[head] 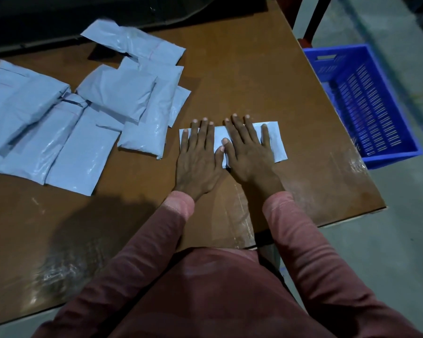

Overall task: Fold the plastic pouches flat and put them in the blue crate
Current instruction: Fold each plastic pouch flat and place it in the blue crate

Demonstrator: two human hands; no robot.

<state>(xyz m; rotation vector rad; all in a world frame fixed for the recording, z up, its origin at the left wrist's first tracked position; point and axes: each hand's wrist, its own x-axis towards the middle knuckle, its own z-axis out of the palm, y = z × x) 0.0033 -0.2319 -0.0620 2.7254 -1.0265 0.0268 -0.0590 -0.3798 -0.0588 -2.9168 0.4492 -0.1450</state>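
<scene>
While both arms reach straight out, the left hand (197, 156) and right hand (248, 148) press flat, fingers spread, on a folded pouch (276, 142) on the table (242, 81); blue crate (366, 103) sits off right.

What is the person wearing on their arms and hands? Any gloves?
No gloves: the left hand and right hand are bare, with no rings or watch showing. Both arms are covered by long reddish-pink sleeves, the left sleeve and right sleeve, made of soft, wrinkled cloth that ends at the wrists.
</scene>
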